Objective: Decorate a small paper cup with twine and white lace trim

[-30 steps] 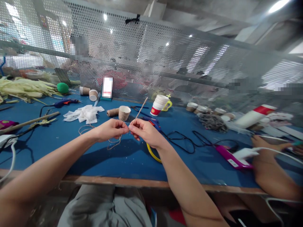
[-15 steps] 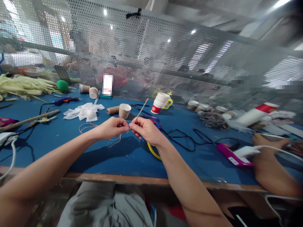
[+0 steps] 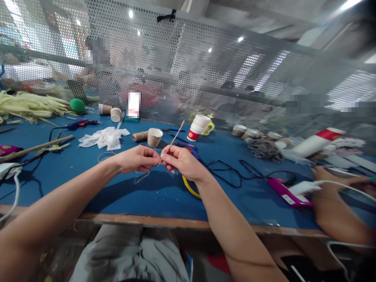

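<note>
My left hand (image 3: pixel 141 158) and my right hand (image 3: pixel 179 159) meet above the blue table, fingertips pinched close together. From the right hand's pinch a thin twine-wrapped stick (image 3: pixel 177 136) slants up and to the right. The left fingers pinch a strand of twine (image 3: pixel 142 178), which loops below and to the left of that hand. Just behind the hands stand a twine-wrapped cup (image 3: pixel 154 137) and, lying beside it, a spool of twine (image 3: pixel 140 136). A blue glue gun (image 3: pixel 190 149) lies partly hidden behind my right hand.
Stacked paper cups (image 3: pixel 199 127) stand at the back. White crumpled cloth (image 3: pixel 104 138), another glue gun (image 3: pixel 80 124) and pale husks (image 3: pixel 32 103) lie left. A purple power strip (image 3: pixel 289 194), black cable (image 3: pixel 226 172) and a co-worker's arm (image 3: pixel 337 207) are at right.
My hands stay nearly in place, with slight shifts of the fingers and stick. At right, the co-worker's arm has moved a little.
</note>
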Demonstrator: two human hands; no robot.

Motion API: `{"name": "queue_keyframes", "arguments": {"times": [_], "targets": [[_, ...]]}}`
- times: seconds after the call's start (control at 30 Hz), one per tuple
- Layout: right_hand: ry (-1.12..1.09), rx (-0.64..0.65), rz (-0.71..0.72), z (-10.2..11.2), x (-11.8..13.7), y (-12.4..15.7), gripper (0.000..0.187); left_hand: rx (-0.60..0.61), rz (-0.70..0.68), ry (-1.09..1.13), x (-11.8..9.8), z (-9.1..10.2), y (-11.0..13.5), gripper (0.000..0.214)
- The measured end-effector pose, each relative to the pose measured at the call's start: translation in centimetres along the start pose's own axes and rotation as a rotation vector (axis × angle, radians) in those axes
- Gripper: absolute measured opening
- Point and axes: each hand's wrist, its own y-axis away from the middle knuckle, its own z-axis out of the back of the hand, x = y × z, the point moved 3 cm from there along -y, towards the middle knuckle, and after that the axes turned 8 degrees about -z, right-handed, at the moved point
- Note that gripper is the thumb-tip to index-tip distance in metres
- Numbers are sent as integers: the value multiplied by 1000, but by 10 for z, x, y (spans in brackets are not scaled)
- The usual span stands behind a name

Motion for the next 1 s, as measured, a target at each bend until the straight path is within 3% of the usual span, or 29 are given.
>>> {"name": "queue_keyframes", "arguments": {"times": [0.27,0.43,0.5,1.0], "targets": [[-44,23,-18,0,0,0,20,8,-6,-9,-1,-1,0,23],[81,-88,-35,2,-3,-3,19,-136,-67,-299,-4,1,0,21],[91,-94,-42,2,-4,-3,18,-142,-66,-357,-4,1,0,19],[-30,13,-35,1,0,0,17,-49,-34,-192,-4,0,1,19]]}}
